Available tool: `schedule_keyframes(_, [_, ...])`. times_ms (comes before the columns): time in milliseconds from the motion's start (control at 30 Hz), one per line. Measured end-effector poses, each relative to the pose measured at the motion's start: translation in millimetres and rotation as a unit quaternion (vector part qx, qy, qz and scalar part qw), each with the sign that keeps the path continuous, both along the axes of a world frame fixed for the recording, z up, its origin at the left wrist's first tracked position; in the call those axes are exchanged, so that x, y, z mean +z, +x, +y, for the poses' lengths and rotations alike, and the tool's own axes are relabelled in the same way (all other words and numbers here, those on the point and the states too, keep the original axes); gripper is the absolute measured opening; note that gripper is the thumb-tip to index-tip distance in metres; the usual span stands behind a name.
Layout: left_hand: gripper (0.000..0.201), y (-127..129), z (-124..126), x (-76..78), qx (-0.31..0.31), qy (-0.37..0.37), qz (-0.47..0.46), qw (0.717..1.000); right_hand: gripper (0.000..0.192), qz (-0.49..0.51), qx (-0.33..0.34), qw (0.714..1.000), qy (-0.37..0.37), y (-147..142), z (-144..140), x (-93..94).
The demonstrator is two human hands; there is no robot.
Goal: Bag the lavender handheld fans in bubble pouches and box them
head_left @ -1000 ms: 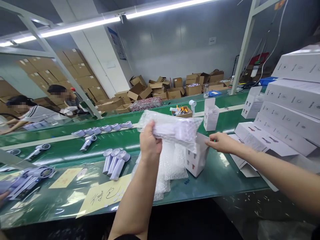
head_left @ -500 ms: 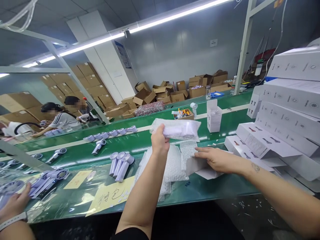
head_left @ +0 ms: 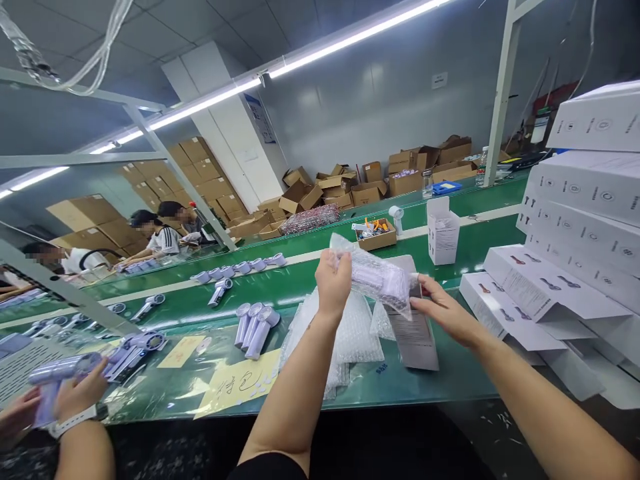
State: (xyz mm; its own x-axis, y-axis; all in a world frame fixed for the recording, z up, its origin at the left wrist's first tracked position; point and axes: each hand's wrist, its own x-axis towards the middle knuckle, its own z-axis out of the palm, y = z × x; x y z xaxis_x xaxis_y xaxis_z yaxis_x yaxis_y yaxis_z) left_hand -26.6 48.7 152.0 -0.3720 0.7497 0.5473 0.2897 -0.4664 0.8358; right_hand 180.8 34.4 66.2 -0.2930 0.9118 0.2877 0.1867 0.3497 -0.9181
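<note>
My left hand (head_left: 334,283) is closed on one end of a bubble-wrapped lavender handheld fan (head_left: 383,277). The package slants down to the right, its far end at the top of an upright white box (head_left: 414,340). Thumb and fingers of my right hand (head_left: 443,310) grip the upper right part of that box; the wrapped fan partly covers the opening. Beneath my left forearm lies a pile of bubble-wrap bags (head_left: 353,337). Left of the pile, three bare lavender fans (head_left: 256,327) lie side by side.
Printed white boxes (head_left: 575,193) are stacked at the right. A closed-sided white box (head_left: 443,233) stands behind with its flap up. A small carton (head_left: 375,235) holds small parts. At far left, a co-worker's hands (head_left: 80,393) hold a fan. A row of fans (head_left: 243,267) lies along the belt.
My left hand has brought the wrapped fan right and tilted its far end down toward the box. My right hand has stood the white box upright. The co-worker has lifted a fan.
</note>
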Motion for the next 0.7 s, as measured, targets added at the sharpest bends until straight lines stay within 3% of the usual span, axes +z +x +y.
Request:
schedule_keyframes(33, [0.013,0,-5,5.9,0.034,0.007,0.113,0.993,0.054,-0.035,0.014,0.999,0.025,2,-7,-0.5])
schedule_keyframes(100, [0.012,11,-14,17.7,0.086,0.026,0.326,0.941,0.062,-0.102,0.013,0.99,0.098,3,-18,-1.4])
schedule_keyframes(167, [0.01,31,-21,24.4,0.099,0.029,0.453,0.885,0.066,-0.135,-0.01,0.978,0.158,-1,-27,-5.5])
schedule_keyframes(233, [0.009,53,-24,23.4,0.068,0.027,0.534,0.842,0.065,-0.138,-0.033,0.975,0.169,-6,-32,-14.0])
schedule_keyframes(333, [0.01,70,-25,12.2,-0.007,0.031,0.611,0.791,0.063,-0.103,-0.063,0.984,0.128,-8,-37,-29.3])
schedule_keyframes(400, [0.013,69,-29,3.2,-0.015,0.054,0.64,0.767,0.063,-0.071,-0.065,0.99,0.099,-4,-40,-36.4])
schedule_keyframes(500, [0.025,58,-46,-11.6,0.004,0.12,0.646,0.754,0.065,-0.058,-0.027,0.992,0.108,1,-42,-40.7])
schedule_keyframes(633, [0.048,45,-69,-37.8,-0.109,0.155,0.672,0.716,0.065,-0.062,-0.002,0.987,0.151,2,-43,-43.7])
schedule_keyframes(700, [0.059,40,-77,-48.5,-0.119,0.137,0.689,0.702,0.075,-0.089,-0.02,0.986,0.136,2,-44,-43.5])
